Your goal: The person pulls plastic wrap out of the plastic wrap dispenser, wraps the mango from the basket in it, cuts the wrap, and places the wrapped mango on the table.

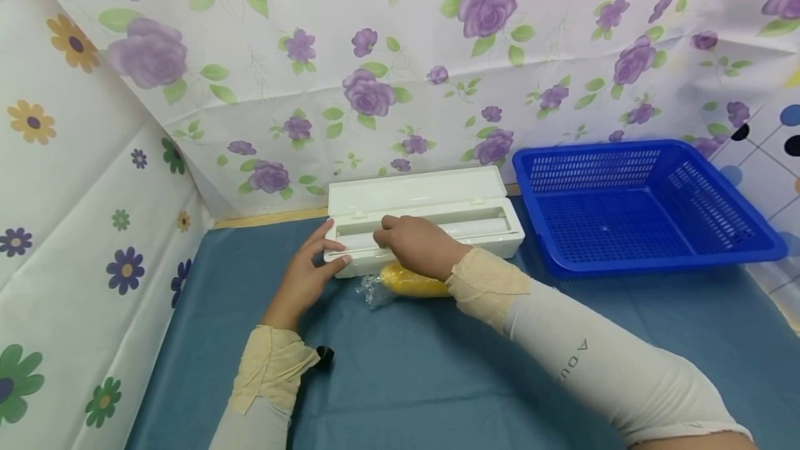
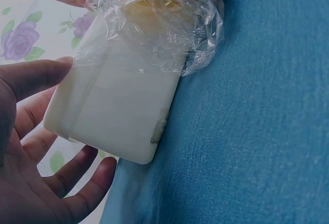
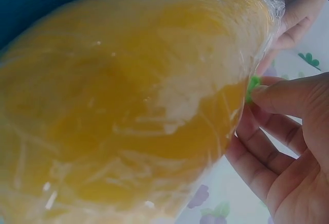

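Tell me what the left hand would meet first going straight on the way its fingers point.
Probably the white box: its left end already lies right at the left hand, though depth leaves it unclear how firmly each finger touches.

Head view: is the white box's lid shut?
No, the lid is tilted back, leaving the white roll inside the white box exposed.
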Tool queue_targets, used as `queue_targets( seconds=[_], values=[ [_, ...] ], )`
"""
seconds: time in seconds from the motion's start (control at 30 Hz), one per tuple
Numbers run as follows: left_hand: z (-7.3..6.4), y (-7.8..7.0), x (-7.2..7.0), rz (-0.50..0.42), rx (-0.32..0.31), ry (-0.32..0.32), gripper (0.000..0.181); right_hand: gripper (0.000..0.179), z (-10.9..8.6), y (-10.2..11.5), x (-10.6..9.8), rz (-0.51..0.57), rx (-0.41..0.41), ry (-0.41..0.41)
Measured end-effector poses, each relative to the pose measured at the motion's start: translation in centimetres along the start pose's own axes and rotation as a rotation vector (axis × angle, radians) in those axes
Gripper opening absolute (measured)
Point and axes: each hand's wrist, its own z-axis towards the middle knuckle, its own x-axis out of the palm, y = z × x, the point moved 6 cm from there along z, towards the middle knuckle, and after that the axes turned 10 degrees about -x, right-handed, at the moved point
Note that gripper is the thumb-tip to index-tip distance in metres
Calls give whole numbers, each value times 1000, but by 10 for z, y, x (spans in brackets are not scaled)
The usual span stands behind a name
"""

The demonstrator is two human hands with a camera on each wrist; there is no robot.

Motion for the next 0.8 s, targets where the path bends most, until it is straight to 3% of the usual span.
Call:
queue_targets(
  seconds=[0.8],
  values=[
    [1,1,1,-6,-10,2,24,16,-5,-6,3,-9,6,-33]
  ],
)
